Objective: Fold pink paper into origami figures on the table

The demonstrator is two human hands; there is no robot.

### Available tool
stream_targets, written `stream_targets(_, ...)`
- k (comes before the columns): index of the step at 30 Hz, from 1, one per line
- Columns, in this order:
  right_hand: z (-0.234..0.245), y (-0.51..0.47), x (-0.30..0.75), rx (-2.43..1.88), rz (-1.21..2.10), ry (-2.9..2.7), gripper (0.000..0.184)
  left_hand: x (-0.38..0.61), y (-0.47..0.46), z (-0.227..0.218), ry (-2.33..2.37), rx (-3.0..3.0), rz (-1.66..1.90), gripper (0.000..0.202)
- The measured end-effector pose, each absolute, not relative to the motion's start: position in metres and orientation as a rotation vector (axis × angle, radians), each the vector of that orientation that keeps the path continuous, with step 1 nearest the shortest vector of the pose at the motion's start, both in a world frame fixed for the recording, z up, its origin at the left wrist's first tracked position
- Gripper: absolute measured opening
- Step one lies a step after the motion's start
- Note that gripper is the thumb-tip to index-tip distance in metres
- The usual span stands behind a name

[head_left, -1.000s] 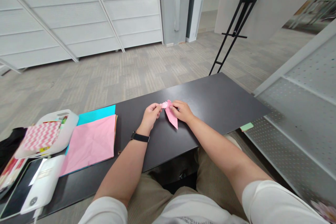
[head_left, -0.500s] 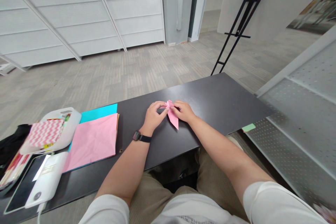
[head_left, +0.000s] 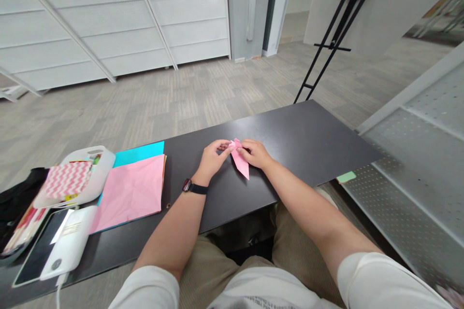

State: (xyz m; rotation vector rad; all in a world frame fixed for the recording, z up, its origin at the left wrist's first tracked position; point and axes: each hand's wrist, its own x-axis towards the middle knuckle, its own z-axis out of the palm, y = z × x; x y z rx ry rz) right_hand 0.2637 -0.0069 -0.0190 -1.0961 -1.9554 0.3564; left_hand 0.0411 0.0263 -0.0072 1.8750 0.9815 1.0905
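Observation:
A piece of folded pink paper (head_left: 240,163) is held between both hands just above the dark table (head_left: 304,140). Its long pointed end hangs down toward me, and small crumpled folds show at the top. My left hand (head_left: 213,158), with a black watch on the wrist, pinches the upper left edge of the paper between thumb and fingers. On the other side, my right hand (head_left: 256,153) grips the paper with the thumb lying over its front. The fingers partly hide the folds between the hands.
Left of my hands lies a stack of pink and blue paper sheets (head_left: 132,190). Beyond it stand a white basket (head_left: 105,169) with a zigzag-patterned item, a white corded device (head_left: 68,246) and a dark tablet (head_left: 36,258). A black easel (head_left: 326,48) stands past the table.
The whole view has shifted slightly. Both hands keep their hold on the pink paper, with only tiny finger movement at its top.

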Motion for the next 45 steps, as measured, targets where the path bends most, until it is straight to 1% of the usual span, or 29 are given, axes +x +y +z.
stream_targets(7, -0.018, -0.008, 0.263, -1.085, 0.440, -1.950, 0.043, 0.043, 0.028, -0.004, 0.899, 1.577, 0.999, 0.025)
stream_targets(16, -0.017, -0.007, 0.261, -1.114, 0.552, -1.868, 0.045, 0.048, 0.029, -0.007, 0.805, 1.440, 1.006, 0.031)
stream_targets(22, -0.020, -0.004, 0.261, -1.163, 0.566, -1.805, 0.045, 0.045, 0.030, -0.011, 0.851, 1.518, 1.011, 0.035)
stream_targets(31, -0.019, -0.004, 0.262, -1.187, 0.607, -1.753, 0.048, 0.044, 0.033, -0.015, 0.985, 1.598, 0.974, 0.024)
stream_targets(39, -0.021, -0.001, 0.262, -1.248, 0.629, -1.636, 0.054, 0.045, 0.028, -0.012, 1.037, 1.697, 0.975, 0.025)
stream_targets(43, -0.022, -0.001, 0.262, -1.243, 0.641, -1.615, 0.053, 0.043, 0.028, -0.012, 1.060, 1.836, 1.037, 0.024)
stream_targets(45, -0.022, -0.001, 0.262, -1.241, 0.633, -1.613, 0.053, 0.042, 0.028, -0.011, 1.056, 1.895, 1.070, 0.027)
